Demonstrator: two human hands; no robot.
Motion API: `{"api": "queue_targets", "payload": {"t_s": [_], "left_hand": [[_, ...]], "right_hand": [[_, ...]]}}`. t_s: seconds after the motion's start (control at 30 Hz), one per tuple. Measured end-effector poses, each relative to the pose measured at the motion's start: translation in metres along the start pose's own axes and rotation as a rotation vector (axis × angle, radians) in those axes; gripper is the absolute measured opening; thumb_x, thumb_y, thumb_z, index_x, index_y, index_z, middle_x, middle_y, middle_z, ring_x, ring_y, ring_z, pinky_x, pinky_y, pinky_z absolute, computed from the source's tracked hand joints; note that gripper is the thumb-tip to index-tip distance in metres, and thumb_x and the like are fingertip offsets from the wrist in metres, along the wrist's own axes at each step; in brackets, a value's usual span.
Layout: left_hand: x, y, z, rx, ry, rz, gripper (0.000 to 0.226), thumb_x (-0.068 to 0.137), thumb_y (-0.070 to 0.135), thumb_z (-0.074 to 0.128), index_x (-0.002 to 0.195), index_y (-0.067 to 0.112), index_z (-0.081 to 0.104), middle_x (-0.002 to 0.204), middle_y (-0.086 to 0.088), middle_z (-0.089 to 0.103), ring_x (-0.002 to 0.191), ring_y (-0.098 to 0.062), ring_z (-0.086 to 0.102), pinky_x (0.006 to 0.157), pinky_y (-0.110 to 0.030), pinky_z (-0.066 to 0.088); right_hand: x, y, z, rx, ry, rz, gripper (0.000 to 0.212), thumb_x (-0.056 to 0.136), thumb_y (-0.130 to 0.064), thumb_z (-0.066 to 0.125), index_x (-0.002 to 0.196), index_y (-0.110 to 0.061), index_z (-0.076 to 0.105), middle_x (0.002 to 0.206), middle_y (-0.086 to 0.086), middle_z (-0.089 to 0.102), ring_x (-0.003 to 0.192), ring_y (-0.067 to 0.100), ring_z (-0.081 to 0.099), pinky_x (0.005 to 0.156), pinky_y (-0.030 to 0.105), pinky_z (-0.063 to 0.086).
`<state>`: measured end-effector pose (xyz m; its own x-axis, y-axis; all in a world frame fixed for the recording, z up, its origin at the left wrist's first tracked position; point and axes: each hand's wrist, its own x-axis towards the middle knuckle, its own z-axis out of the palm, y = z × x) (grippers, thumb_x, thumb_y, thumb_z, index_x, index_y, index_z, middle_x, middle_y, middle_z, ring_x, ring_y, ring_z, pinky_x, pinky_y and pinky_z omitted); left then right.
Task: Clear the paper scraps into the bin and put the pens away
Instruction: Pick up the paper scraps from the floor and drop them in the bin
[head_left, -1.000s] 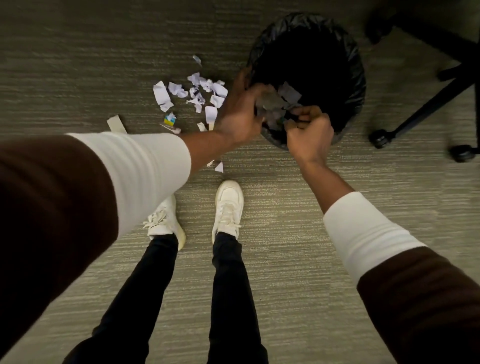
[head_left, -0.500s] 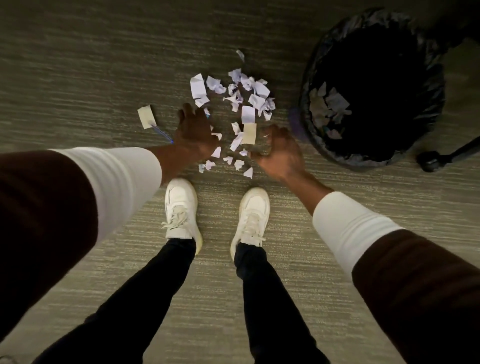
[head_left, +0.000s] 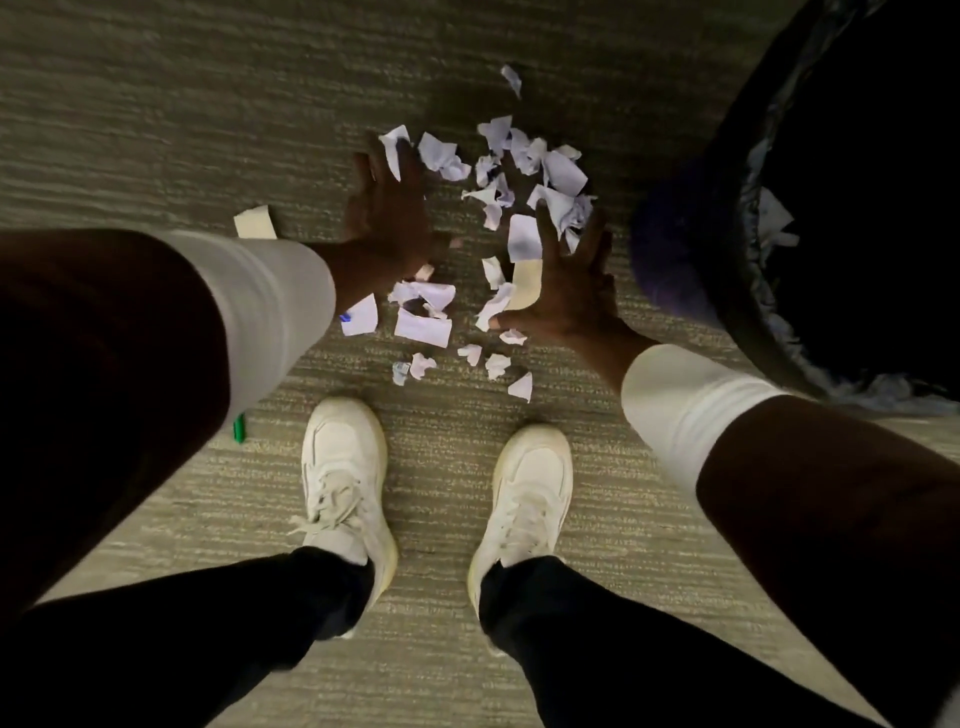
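Your left hand (head_left: 389, 218) is flat and spread wide, fingers (head_left: 363, 171) splayed over the carpet (head_left: 156, 104) at the left edge of the paper scraps (head_left: 493, 208); a white scrap lies against its fingertips, but nothing is gripped. Your right hand (head_left: 566, 291) is likewise spread open, palm down, on the right edge of the pile, its fingers (head_left: 545, 223) reaching among the torn white pieces and its thumb beside a cream-coloured scrap (head_left: 527, 286). Whether the palms press the carpet or hover just above it cannot be told.

The scraps lie scattered between your two hands and just ahead of your white sneakers (head_left: 345, 478). The bin (head_left: 748, 218), lined with a black bag, stands just beside your right hand, with a few scraps already inside. A separate cream note (head_left: 254, 223) lies left of your left wrist. A green pen tip (head_left: 239, 428) shows from under your left sleeve (head_left: 260, 312), near your left shoe.
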<state>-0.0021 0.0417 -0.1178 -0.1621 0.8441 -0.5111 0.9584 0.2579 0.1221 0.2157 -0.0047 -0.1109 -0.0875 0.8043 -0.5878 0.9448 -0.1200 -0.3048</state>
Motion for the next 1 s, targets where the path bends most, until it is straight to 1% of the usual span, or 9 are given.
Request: {"api": "queue_targets", "payload": {"t_s": [0.1,0.2,0.3,0.43,0.57,0.67,0.73,0.8,1.0], "left_hand": [[0.043,-0.005,0.032,0.049,-0.022,0.102,0.120,0.061,0.082,0.070,0.154,0.020,0.028,0.162,-0.028,0.018,0.149,-0.055,0.017,0.110,-0.071,0.038],[0.083,-0.012,0.060,0.047,-0.101,0.122,0.132,0.045,0.099,0.056,0.153,0.030,0.026,0.161,-0.025,0.021,0.147,-0.058,0.020,0.101,-0.075,0.041],[0.035,0.016,0.006,0.175,-0.052,0.181,0.101,0.068,0.071,0.075,0.149,0.026,0.034,0.158,-0.029,0.023,0.148,-0.058,0.018,0.102,-0.070,0.044],[0.023,0.038,-0.003,0.146,-0.040,0.239,0.093,0.079,0.053,0.080,0.154,0.026,0.031,0.163,-0.026,0.018,0.151,-0.055,0.011,0.106,-0.069,0.041],[0.019,0.042,0.004,0.090,0.072,0.320,0.049,0.096,0.018,0.055,0.144,0.017,0.045,0.156,-0.021,0.032,0.143,-0.045,0.032,0.099,-0.057,0.050],[0.025,0.036,0.018,0.256,0.073,0.483,0.043,0.093,0.001,0.050,0.135,0.005,0.057,0.147,-0.027,0.043,0.138,-0.049,0.039,0.103,-0.056,0.050],[0.029,0.029,0.031,0.323,0.076,0.600,0.045,0.089,0.000,0.050,0.130,0.010,0.065,0.141,-0.025,0.052,0.132,-0.048,0.047,0.105,-0.052,0.049],[0.022,0.026,0.030,0.271,0.068,0.604,0.043,0.087,0.003,0.049,0.122,0.014,0.072,0.135,-0.021,0.059,0.123,-0.044,0.056,0.100,-0.048,0.051],[-0.038,0.023,-0.010,0.126,0.044,0.596,0.023,0.080,-0.005,0.058,0.094,-0.007,0.075,0.097,-0.032,0.067,0.094,-0.050,0.064,0.083,-0.048,0.052]], "right_hand": [[0.019,-0.005,0.009,0.003,0.013,0.001,0.154,0.050,-0.069,0.094,0.162,-0.046,-0.010,0.167,0.023,-0.029,0.154,0.055,-0.016,0.115,0.080,0.020],[0.029,-0.012,0.016,-0.142,-0.001,-0.008,0.144,0.053,-0.076,0.088,0.161,-0.049,-0.004,0.169,0.023,-0.020,0.154,0.057,-0.006,0.112,0.081,0.019],[0.033,-0.018,0.024,-0.277,0.090,-0.065,0.109,0.065,-0.071,0.083,0.154,-0.048,0.025,0.169,0.019,0.008,0.151,0.053,0.017,0.111,0.071,0.036],[0.032,-0.014,0.028,-0.327,0.143,-0.179,0.080,0.080,-0.045,0.084,0.148,-0.044,0.043,0.168,0.017,0.021,0.150,0.049,0.027,0.110,0.057,0.047],[0.023,-0.009,0.032,-0.360,0.243,-0.233,0.052,0.089,-0.014,0.076,0.137,-0.025,0.061,0.155,0.020,0.043,0.137,0.045,0.047,0.084,0.048,0.063],[0.013,-0.004,0.033,-0.332,0.202,-0.286,0.030,0.087,0.003,0.069,0.114,-0.011,0.074,0.137,0.019,0.058,0.119,0.044,0.058,0.076,0.050,0.063],[0.007,-0.002,0.033,-0.297,0.213,-0.287,0.027,0.084,0.005,0.069,0.104,-0.010,0.077,0.129,0.016,0.064,0.104,0.041,0.066,0.074,0.046,0.062],[0.002,0.000,0.035,-0.225,0.244,-0.284,0.030,0.077,0.009,0.070,0.099,-0.010,0.078,0.120,0.015,0.070,0.095,0.038,0.071,0.073,0.041,0.062],[-0.036,-0.006,0.009,0.013,0.368,-0.192,0.022,0.069,0.005,0.077,0.088,-0.006,0.078,0.094,0.014,0.074,0.081,0.033,0.073,0.069,0.036,0.061]]}}
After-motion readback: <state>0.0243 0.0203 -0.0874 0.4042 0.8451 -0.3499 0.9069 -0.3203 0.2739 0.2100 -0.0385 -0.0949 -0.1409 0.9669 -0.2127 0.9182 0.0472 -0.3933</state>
